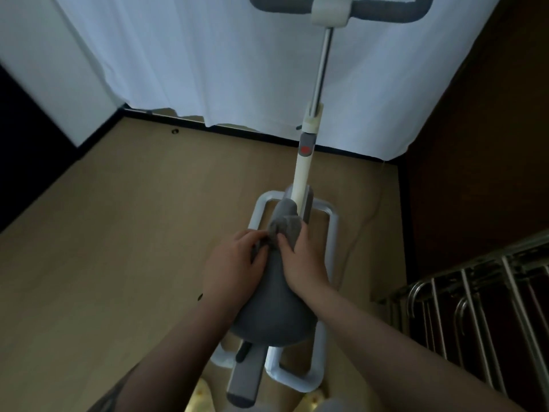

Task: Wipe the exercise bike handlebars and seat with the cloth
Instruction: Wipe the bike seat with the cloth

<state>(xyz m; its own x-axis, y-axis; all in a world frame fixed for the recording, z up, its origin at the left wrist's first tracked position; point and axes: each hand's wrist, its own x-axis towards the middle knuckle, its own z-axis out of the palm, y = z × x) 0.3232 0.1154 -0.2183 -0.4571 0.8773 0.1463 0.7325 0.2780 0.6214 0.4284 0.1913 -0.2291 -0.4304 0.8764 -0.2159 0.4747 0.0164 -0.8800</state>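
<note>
Low in the frame's centre, both your hands bunch the grey cloth (283,228) against the saddle (273,307) nose: left hand (234,260) pinching it, right hand (301,257) gripping, so rubbing pressure lands there.

Both hands meet at the narrow front of the grey bike seat (273,316): the left hand (234,263) and right hand (303,257) grip a bunched grey cloth (282,227); grey handlebars (386,8) above.

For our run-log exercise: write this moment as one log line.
stage: wiping seat | left hand: grips cloth | right hand: holds cloth on seat nose | handlebars: untouched
</note>
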